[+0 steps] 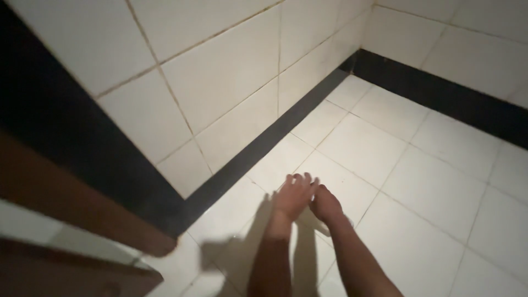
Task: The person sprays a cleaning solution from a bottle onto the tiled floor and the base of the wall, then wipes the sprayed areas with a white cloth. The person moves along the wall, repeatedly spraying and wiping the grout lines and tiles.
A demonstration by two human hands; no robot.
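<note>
White floor tiles [434, 187], dark grout lines, left hand [294, 195] fingers spread, right hand [325, 203] clenched, touching.

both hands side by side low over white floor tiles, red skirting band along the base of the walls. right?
Not quite. The head view shows the left hand and right hand side by side over the white floor tiles, but the skirting band at the wall base is black, not red.

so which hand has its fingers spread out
The left hand: its fingers fan out over the white floor tile, while the right hand beside it looks curled shut.
</note>
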